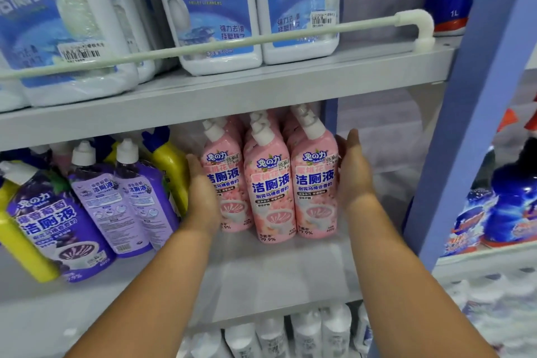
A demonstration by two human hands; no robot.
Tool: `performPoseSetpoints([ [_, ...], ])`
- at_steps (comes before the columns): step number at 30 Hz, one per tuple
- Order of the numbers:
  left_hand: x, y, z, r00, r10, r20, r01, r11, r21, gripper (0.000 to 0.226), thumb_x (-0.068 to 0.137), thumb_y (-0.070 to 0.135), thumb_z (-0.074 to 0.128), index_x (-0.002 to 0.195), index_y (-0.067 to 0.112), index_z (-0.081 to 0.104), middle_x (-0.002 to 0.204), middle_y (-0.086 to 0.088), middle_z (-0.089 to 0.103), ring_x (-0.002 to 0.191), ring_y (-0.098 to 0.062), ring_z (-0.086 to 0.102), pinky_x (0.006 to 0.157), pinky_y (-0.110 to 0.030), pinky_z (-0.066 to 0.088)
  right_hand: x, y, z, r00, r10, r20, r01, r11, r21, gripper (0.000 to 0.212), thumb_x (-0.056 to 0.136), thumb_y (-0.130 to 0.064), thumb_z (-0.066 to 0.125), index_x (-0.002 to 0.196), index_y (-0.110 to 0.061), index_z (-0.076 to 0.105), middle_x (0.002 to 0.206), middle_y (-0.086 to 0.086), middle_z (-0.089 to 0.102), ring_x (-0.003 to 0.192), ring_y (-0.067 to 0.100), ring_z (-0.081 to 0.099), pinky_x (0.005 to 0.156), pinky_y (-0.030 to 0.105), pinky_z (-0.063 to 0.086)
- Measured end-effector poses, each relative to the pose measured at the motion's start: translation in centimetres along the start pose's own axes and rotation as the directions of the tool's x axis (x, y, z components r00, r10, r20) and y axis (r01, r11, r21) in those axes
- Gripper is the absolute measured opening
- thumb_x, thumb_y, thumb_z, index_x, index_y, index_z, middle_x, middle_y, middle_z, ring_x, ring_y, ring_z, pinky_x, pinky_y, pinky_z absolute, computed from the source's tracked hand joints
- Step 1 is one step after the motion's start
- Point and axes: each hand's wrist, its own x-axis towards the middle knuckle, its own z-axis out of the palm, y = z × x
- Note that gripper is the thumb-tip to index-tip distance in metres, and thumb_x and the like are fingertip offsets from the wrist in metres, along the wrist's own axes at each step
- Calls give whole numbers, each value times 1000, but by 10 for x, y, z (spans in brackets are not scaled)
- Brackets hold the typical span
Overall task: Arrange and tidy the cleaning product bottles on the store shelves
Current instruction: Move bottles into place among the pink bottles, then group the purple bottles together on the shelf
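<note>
Forearms reach in — both hands bracket the pink bottles (271,183) at 12 o'clock.
Left hand (200,192) and right hand (353,171) press flat, fingers straight, apparently squaring the block — purple bottles (116,197) lean at 9 o'clock.

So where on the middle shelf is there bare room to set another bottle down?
Bare shelf lies in front of the pink bottles, between the forearms, and right of them up to the blue post. Left is crowded: purple bottles and yellow bottles lean together. Both hands flank the pink group.

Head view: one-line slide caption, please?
Both hands press flat against the pink bottles on the middle shelf.
</note>
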Motion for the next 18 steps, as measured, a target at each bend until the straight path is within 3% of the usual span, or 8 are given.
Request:
performPoseSetpoints([
  [3,9,3,0,998,-61,-13,61,998,31,70,99,71,29,117,20,73,115,-15,76,106,-34,73,100,-55,53,-7,1,-2,991,75,115,-70,996,-48,71,97,-72,35,126,-17,70,117,16,75,107,32,73,98,48,56],
  [6,11,0,-1,995,-94,-11,95,993,67,75,99,72,28,124,17,72,112,-17,76,107,-38,72,102,-62,50,-13,-4,1,966,112,231,-113,994,-7,71,101,-67,31,124,-12,70,115,16,76,107,32,73,95,45,56],
  [12,10,2,-2,994,-106,4,105,990,90,75,101,70,21,126,18,70,113,-15,76,106,-35,73,101,-57,53,-15,-3,2,966,92,240,-97,995,8,67,102,-64,32,123,-13,70,118,16,74,107,31,73,90,43,57],
  [15,-6,11,-2,989,-114,93,99,984,149,68,104,65,21,117,22,72,109,-6,79,101,-25,76,85,-41,59,-16,-4,-2,996,20,81,-22,999,28,61,96,-66,43,117,-17,74,116,14,75,114,35,70,91,46,57],
  [18,-36,32,-22,991,-106,85,86,974,210,42,107,51,37,108,25,69,109,7,76,103,-13,73,83,-31,52,-45,10,-6,953,-229,-197,227,973,-33,31,89,-46,58,111,-31,74,119,2,74,117,29,68,93,50,58],
])
